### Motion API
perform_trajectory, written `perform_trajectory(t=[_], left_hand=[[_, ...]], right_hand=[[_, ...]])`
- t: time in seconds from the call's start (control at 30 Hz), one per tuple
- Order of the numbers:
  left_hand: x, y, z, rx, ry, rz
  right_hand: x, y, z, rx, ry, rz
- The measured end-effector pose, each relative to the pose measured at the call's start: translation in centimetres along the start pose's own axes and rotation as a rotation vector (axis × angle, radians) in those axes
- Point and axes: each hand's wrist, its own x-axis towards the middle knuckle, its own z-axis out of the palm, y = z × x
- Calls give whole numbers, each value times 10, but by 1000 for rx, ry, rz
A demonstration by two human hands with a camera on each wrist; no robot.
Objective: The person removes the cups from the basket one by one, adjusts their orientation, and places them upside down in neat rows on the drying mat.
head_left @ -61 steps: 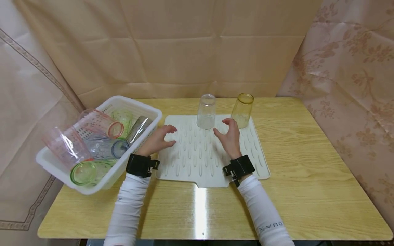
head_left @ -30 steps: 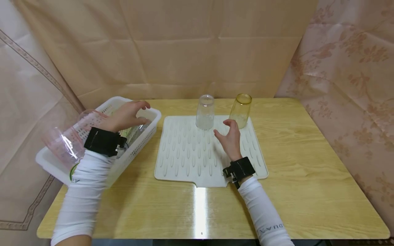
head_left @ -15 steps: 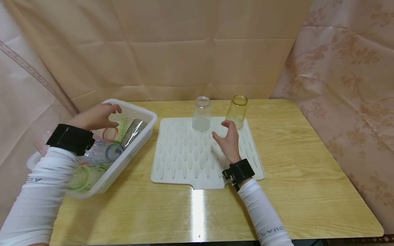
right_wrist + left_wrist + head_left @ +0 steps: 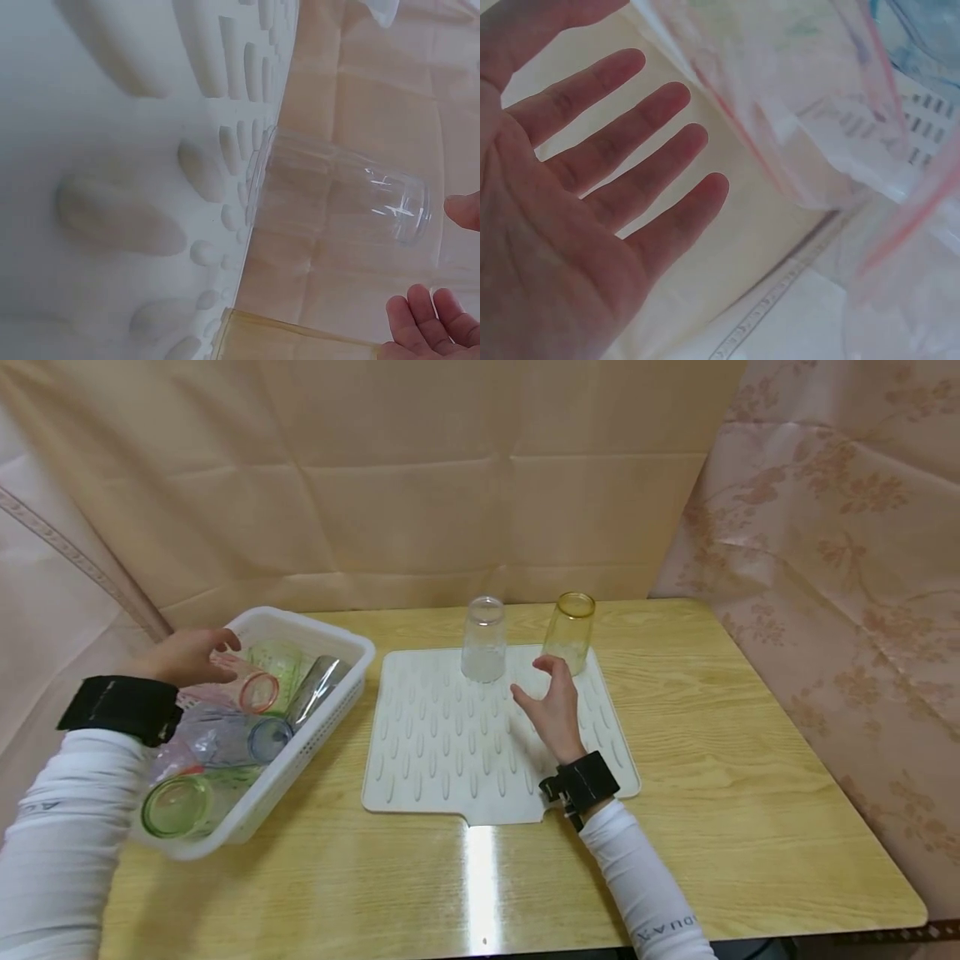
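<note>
My left hand [image 4: 187, 657] is over the far left part of the white basket [image 4: 330, 727], beside a pink tumbler [image 4: 251, 689] lying in it. In the left wrist view its fingers are spread and hold nothing; pink tumblers [image 4: 802, 142] stand out close by. My right hand [image 4: 555, 710] hovers over the pale ribbed mat [image 4: 427, 777], thumb and fingers apart, holding nothing. Just beyond it a clear tumbler [image 4: 483, 643] and a yellow tumbler [image 4: 570, 631] stand upside down on the mat. The right wrist view shows fingertips close to the yellow one; whether they touch I cannot tell.
Also lying in the basket are a blue tumbler [image 4: 232, 739], a green tumbler [image 4: 180, 806], another green tumbler [image 4: 281, 660] and a smoky grey tumbler [image 4: 318, 689]. Curtains [image 4: 390, 518] hang behind the wooden table [image 4: 712, 777].
My left hand has gone from the mat's left edge across the basket to its far left side. The right hand has kept its pose over the mat, and both standing tumblers remain there.
</note>
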Motion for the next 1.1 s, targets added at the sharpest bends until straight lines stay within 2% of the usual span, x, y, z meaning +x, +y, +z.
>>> perform_trajectory(t=[0.27, 0.53, 0.77, 1.0, 1.1], left_hand=[[-4, -11, 1, 30, -13, -8], [-2, -15, 3, 54, -69, -2], [-2, -21, 12, 44, -117, -60], [3, -26, 25, 139, -143, -20], [6, -27, 25, 131, -158, -44]], right_hand=[[-3, -2, -2, -12, -4, 33], [-4, -2, -4, -10, -1, 51], [-7, -3, -4, -5, 4, 45], [-10, 0, -2, -20, -6, 47], [-10, 2, -2, -31, 5, 39]])
